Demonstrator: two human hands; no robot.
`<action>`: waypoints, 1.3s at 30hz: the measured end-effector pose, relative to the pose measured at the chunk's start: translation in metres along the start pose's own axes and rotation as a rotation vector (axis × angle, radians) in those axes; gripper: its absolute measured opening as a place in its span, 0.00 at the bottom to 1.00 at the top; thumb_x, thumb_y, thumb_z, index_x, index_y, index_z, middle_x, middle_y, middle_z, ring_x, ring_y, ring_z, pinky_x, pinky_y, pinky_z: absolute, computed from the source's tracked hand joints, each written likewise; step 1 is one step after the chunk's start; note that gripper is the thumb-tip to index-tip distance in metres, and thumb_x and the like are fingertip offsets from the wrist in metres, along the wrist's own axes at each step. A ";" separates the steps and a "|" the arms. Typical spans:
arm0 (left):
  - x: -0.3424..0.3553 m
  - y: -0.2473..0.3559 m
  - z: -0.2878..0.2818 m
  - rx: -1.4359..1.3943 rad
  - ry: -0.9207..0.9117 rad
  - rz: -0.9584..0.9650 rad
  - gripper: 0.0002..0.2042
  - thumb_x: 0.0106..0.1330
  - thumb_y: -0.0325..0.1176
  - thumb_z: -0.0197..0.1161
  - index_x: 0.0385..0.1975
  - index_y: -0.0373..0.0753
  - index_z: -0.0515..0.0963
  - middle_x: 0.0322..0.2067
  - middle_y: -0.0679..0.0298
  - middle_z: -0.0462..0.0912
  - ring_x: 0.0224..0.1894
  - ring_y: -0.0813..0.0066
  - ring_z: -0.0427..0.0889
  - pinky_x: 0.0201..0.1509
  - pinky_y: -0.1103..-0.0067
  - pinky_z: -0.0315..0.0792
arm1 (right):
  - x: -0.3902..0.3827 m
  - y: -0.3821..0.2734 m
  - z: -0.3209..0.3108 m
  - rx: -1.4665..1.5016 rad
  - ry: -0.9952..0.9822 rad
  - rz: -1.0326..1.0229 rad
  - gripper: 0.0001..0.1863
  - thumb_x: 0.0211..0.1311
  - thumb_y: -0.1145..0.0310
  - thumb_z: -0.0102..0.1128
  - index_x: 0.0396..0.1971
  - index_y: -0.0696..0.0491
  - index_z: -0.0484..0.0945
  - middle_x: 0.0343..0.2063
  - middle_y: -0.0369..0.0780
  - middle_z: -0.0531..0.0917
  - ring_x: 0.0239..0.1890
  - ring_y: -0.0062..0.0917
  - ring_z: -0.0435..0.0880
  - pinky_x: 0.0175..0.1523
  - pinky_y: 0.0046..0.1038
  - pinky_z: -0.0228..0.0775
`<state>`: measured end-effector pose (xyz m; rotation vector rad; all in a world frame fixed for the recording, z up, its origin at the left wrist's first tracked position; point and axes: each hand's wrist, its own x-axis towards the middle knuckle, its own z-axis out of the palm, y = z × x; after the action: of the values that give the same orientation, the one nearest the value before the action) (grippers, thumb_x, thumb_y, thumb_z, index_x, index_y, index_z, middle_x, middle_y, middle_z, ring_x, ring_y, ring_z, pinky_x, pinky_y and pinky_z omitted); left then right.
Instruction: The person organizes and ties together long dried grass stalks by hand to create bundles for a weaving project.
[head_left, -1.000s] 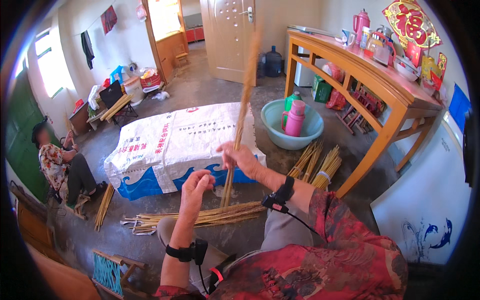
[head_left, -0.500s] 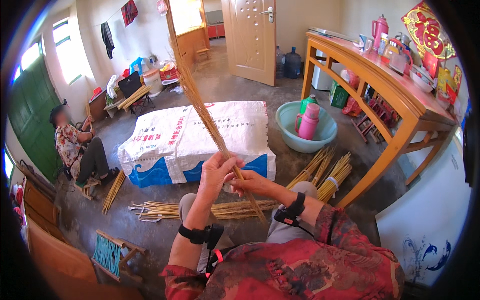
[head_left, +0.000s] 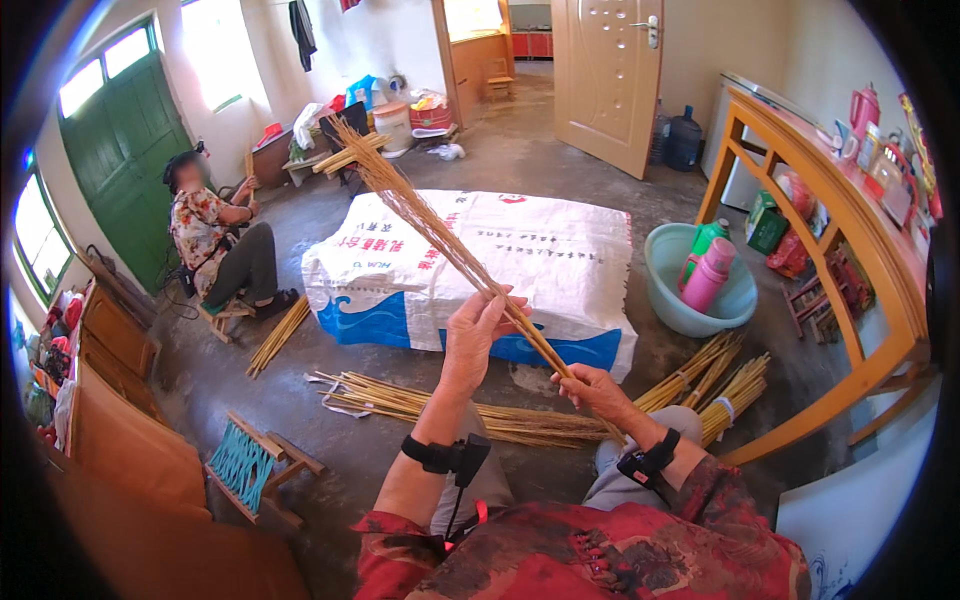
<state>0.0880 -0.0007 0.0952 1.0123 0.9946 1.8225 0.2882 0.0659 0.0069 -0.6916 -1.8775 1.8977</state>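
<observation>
A slim bunch of dry, bristly broom straw (head_left: 420, 222) slants across in front of me. Its feathery end fans out at the upper left, and the thin stalks run down to the lower right. My left hand (head_left: 478, 328) is closed around it near the middle, the thumb and fingers pressing the stalks. Lower down, my right hand (head_left: 597, 390) pinches the stalk end, with the tips poking out past it toward my knee. Beneath my hands, a long pile of loose straw stalks (head_left: 480, 418) lies on the floor by my feet.
A sack-covered block (head_left: 540, 250) stands ahead. Right of it are a basin (head_left: 655, 300) with flasks, tied stalk bundles (head_left: 735, 395) and a wooden table (head_left: 850, 370). A corded folding stool (head_left: 245, 462) is at lower left; another person (head_left: 225, 240) sits beyond, holding stalks.
My right hand has slid down the stalks, away from my left hand. The bunch now leans further left, its feathery end lower. The view has swung to the left.
</observation>
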 end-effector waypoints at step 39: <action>0.053 -0.071 -0.085 0.049 0.245 -0.053 0.07 0.61 0.30 0.52 0.34 0.34 0.72 0.26 0.67 0.74 0.28 0.81 0.74 0.30 0.83 0.72 | 0.101 0.032 0.007 -0.633 -0.098 -0.022 0.13 0.57 0.66 0.52 0.41 0.54 0.67 0.20 0.37 0.74 0.24 0.19 0.73 0.30 0.20 0.66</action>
<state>0.0117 0.0522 0.0146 0.7958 1.2059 1.9177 0.2051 0.1182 -0.0326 -0.7571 -2.5617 1.3261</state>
